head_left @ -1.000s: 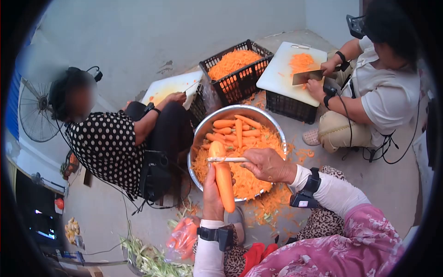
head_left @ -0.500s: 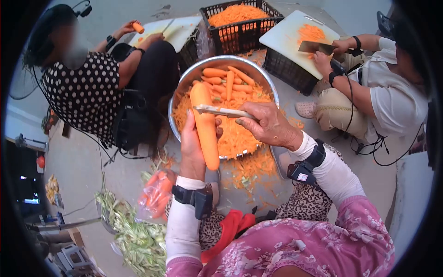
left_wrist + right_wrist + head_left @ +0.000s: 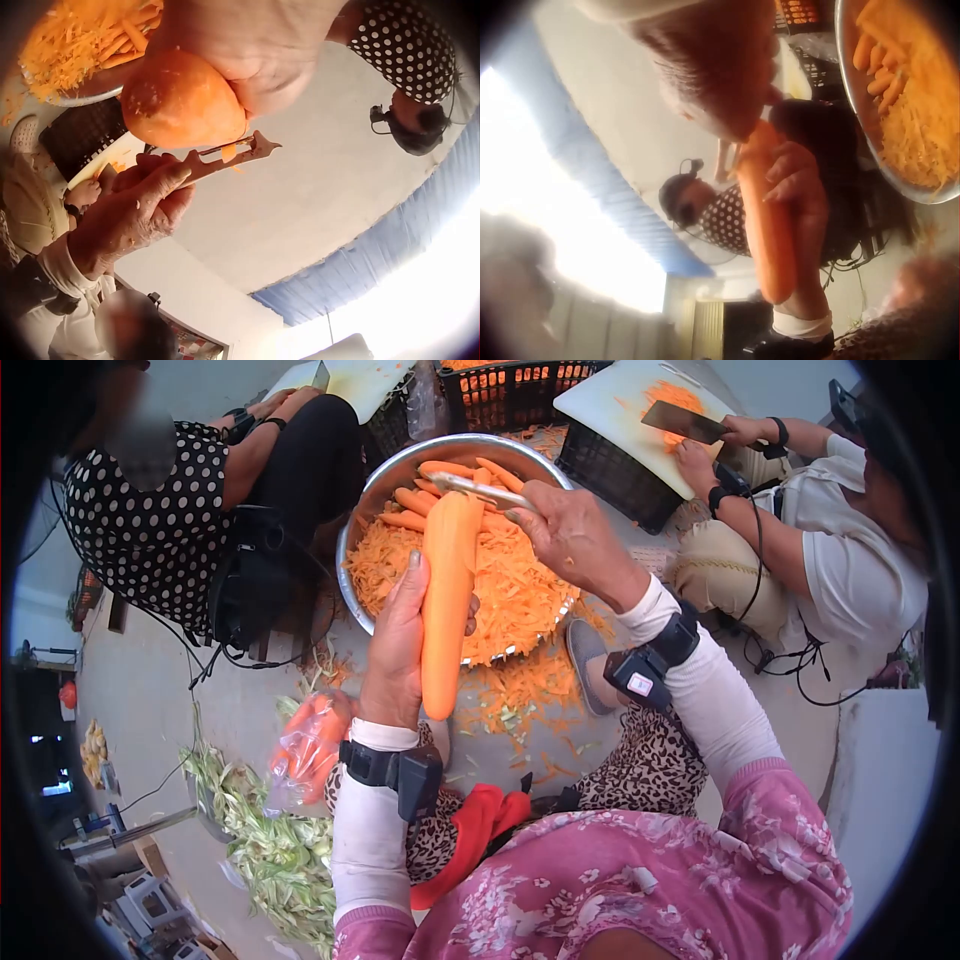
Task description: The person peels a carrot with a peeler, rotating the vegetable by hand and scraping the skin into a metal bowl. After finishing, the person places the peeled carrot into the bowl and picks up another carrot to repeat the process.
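Note:
My left hand [image 3: 395,650] grips a large orange carrot [image 3: 448,610] lengthwise, thumb along its left side and the other fingers mostly hidden behind. My right hand [image 3: 580,540] holds a peeler [image 3: 490,491] by its pale handle, its head right at the carrot's far end. In the left wrist view a bit of orange peel hangs at the slot of the peeler [image 3: 232,156], close beside the blunt end of the carrot [image 3: 176,101]. Below both hands stands a round metal basin [image 3: 378,492] with carrot shreds [image 3: 385,565] and several whole carrots [image 3: 410,512].
Behind the basin are a black crate [image 3: 500,398] of shreds and a white cutting board [image 3: 600,405], where a person at right uses a cleaver [image 3: 680,422]. Another person [image 3: 140,550] sits at left. A plastic bag of carrots [image 3: 312,740] and pale-green leafy scraps [image 3: 285,890] lie at lower left.
The peeler has shifted to the carrot's far end, and the carrot stands more upright in view. My head view has tilted down. The person at left has lowered a carrot piece held up earlier.

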A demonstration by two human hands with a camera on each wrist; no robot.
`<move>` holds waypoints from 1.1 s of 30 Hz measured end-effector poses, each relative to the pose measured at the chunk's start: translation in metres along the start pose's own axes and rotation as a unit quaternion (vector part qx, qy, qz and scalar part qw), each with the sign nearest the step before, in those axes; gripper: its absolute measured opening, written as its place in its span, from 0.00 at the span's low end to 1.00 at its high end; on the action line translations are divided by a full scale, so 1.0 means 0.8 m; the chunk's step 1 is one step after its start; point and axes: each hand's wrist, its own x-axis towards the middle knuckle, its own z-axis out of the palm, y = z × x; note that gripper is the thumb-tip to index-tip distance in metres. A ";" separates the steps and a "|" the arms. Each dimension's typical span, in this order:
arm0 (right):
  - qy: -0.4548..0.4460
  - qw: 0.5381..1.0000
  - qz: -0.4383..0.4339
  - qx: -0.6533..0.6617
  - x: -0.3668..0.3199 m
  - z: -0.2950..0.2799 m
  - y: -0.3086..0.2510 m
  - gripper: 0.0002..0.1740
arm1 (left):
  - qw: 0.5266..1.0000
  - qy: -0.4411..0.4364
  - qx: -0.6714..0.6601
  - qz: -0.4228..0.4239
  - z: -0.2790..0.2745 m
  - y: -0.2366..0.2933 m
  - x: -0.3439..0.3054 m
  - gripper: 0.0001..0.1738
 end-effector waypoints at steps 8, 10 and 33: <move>0.019 0.996 0.065 0.060 -0.011 0.000 -0.004 0.10 | 0.999 0.005 -0.033 0.009 -0.005 0.009 -0.002 0.23; 0.014 0.995 0.057 0.086 -0.016 -0.008 -0.029 0.09 | 0.997 -0.030 -0.072 0.009 -0.019 0.008 0.005 0.24; -0.082 0.986 -0.046 0.134 -0.037 -0.023 -0.055 0.08 | 0.992 0.036 -0.117 -0.002 0.002 0.001 0.003 0.30</move>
